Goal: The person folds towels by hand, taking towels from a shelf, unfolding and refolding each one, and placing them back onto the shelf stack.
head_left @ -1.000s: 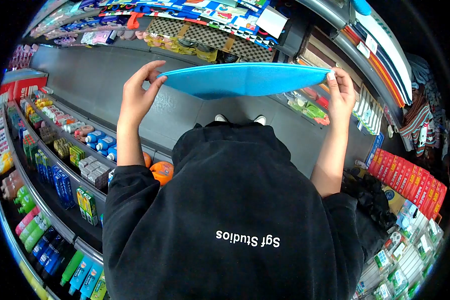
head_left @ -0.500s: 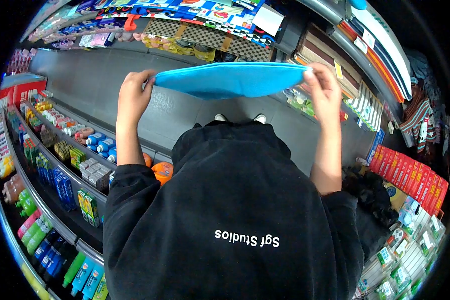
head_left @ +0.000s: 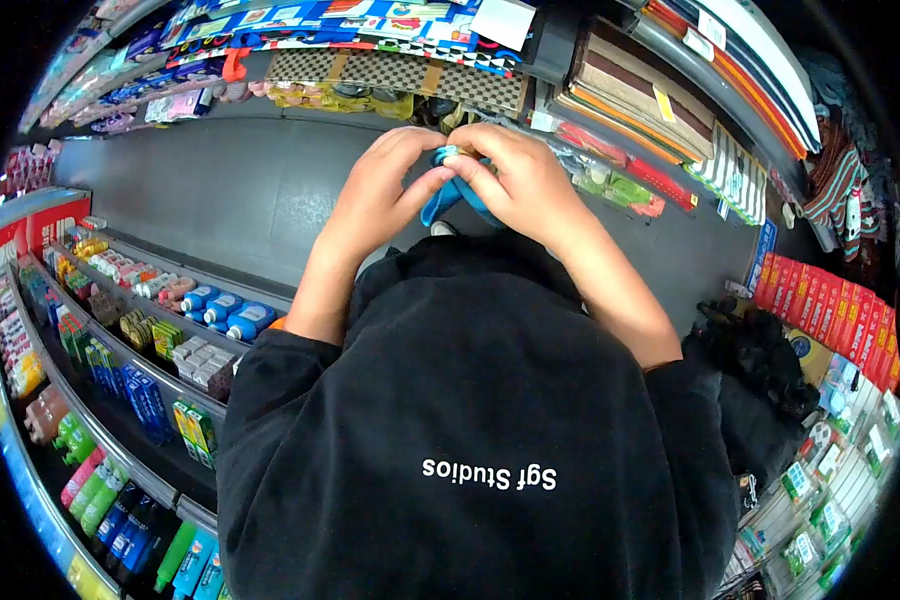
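Observation:
The blue cloth [head_left: 450, 200] is bunched between my two hands, its lower part hanging in folds below the fingers. My left hand [head_left: 395, 185] pinches it from the left side, thumb pointing at the other thumb. From the right, my right hand [head_left: 510, 175] pinches the cloth's top edge, fingertips close to the left ones. The palms and the fingers' undersides are hidden.
Curved shelves [head_left: 120, 355] with bottles and boxes stand at the left. Folded mats and towels [head_left: 635, 90] lie on a rack at the upper right. Red boxes [head_left: 830, 315] stand in a row at the right, near a black bag [head_left: 760, 360].
Both hands have come together at the middle. The blue cloth, earlier stretched wide between them, is now gathered and folded, hanging down. The view has shifted slightly.

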Available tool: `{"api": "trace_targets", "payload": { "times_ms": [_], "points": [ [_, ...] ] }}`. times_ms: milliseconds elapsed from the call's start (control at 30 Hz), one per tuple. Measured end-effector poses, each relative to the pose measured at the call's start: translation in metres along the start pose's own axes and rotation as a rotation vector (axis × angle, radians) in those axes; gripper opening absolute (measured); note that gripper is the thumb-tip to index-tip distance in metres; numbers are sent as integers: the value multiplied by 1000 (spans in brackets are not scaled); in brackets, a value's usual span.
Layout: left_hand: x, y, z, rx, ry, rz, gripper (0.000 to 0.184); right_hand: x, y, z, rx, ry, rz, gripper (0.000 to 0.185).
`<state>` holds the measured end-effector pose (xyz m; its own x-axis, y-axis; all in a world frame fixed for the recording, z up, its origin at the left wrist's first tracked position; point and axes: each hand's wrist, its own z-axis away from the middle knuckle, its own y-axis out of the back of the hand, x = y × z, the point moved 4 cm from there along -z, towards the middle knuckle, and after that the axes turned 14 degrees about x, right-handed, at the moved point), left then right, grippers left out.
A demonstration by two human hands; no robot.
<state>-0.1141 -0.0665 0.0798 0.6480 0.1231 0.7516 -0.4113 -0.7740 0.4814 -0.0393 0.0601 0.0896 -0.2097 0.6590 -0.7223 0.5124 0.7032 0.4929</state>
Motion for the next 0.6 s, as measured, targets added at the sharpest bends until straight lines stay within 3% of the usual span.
{"api": "trace_targets", "payload": {
  "times_ms": [167,233,367,433,567,600],
  "points": [
    [13,3,-4,24,-71,17,19,-1,3,6,-25,-262,-212,17],
    [21,3,-4,21,-80,45,16,-1,5,9,39,-387,-577,22],
    [32,13,-5,111,-59,234,8,-2,12,13,-53,-339,-609,25],
    [34,24,-5,214,34,420,7,8,5,21,-185,-284,-478,25],
    [42,53,-8,367,28,344,15,37,-4,42,-192,-290,-302,26],
    [41,62,-8,438,32,338,16,39,-2,44,-239,-378,-306,23]
  ]
}}
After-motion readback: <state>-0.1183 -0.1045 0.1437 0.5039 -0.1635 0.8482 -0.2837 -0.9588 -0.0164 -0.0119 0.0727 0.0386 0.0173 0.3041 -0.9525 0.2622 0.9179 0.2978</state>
